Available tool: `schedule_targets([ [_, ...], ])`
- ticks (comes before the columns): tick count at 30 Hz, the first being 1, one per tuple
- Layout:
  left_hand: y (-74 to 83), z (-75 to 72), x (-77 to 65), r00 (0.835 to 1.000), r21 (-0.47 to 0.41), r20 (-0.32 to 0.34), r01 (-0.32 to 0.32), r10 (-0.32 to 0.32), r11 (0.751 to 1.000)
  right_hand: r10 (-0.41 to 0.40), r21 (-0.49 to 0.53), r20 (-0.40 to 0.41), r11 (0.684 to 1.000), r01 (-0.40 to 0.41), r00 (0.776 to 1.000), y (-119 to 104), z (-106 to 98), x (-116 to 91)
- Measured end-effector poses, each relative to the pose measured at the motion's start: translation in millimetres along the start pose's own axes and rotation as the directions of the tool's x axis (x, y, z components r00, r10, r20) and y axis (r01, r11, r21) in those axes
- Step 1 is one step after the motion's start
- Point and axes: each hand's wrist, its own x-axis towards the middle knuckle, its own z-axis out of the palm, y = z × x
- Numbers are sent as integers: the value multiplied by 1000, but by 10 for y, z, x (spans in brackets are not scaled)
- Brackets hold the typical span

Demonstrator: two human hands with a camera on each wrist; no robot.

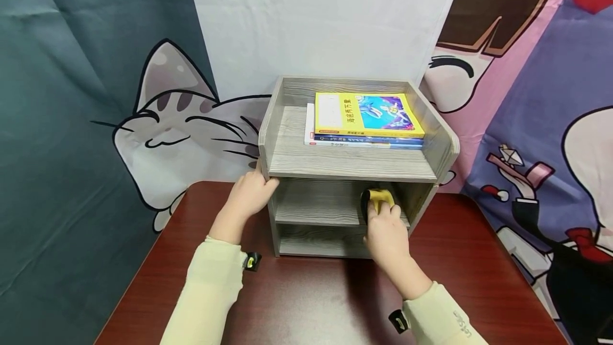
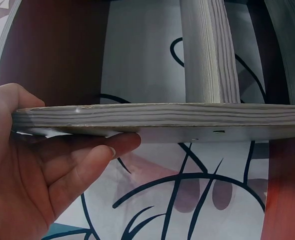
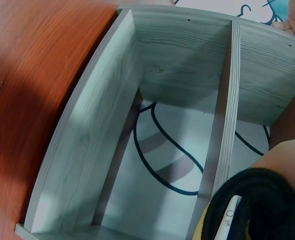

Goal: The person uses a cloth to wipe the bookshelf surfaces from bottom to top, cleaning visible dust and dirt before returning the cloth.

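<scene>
Pale sleeves (image 1: 210, 281), nearest the head camera, are cut off by its lower border. Beyond them, a grey shelf unit (image 1: 345, 179) stands toward the far edge of the red-brown table (image 1: 306, 302). Left hand (image 1: 251, 190): thumb and fingers clasp the front edge of the unit's left side panel; from the left wrist I see the thumb inside, the fingers outside. Right hand (image 1: 385, 230): fingers curl closely over a yellow-and-black roll (image 1: 380, 196) at the right end of the middle shelf, near its front edge; the hand hides its lower part, so I cannot tell whether it touches the board. From the right wrist, its dark, fuzzy end and white label (image 3: 228, 220) run out of view, the lettering mostly illegible to me. Books (image 1: 369, 113) lie stacked on the top board, the upper yellow one hiding the covers beneath.
</scene>
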Motion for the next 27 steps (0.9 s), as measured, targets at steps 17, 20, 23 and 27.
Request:
schedule_targets([
  [17,23,-5,-17,1000,-7,-2,-1,1,1000,-14,8,20,1000,13,1000,-168,13,32],
  [20,21,-3,-16,1000,-1,-1,-3,3,1000,-15,9,25,1000,14,1000,-203,12,42],
  [23,17,-2,-13,1000,2,0,-4,4,1000,-11,9,23,1000,10,1000,-241,19,54],
  [27,10,0,-6,1000,0,-3,-9,9,1000,-7,11,20,1000,7,1000,-313,47,70],
])
